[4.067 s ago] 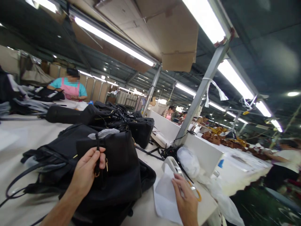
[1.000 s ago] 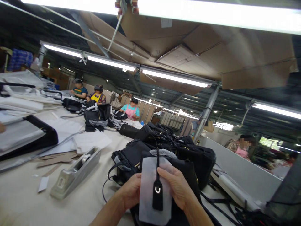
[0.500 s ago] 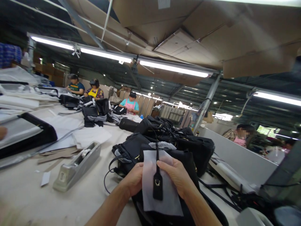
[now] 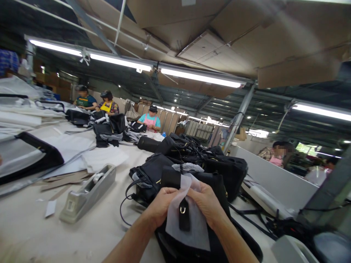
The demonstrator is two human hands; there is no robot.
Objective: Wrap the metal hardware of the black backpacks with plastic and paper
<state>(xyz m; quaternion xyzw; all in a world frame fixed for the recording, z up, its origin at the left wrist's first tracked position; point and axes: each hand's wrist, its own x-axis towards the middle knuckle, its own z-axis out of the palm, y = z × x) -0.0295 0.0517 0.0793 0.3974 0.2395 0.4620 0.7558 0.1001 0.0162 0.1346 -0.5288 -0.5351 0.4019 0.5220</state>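
A sheet of thin white tissue paper [image 4: 193, 230] lies over the front of a black bag [image 4: 219, 226] before me. On the sheet rests a black tag [image 4: 184, 218] with a small metal U-shaped fitting. My left hand [image 4: 161, 204] pinches the paper's left side and folds it over the tag's upper part. From the right, my right hand [image 4: 205, 201] grips the paper close to the tag's strap, its fingertips nearly meeting those of the left. The strap's upper end is hidden under the folded paper. Clear wrapping [image 4: 192, 167] covers the bag's handle.
A grey tape dispenser [image 4: 87, 195] stands on the table to the left, near white paper sheets [image 4: 104, 159] and cardboard strips [image 4: 64, 179]. More black bags [image 4: 189, 146] are heaped behind mine. Another dispenser [image 4: 293, 250] sits at lower right. Several people work farther back.
The paper was flat with the strap showing. Its left edge is now folded over the strap, and my left hand has moved inward toward the right one.
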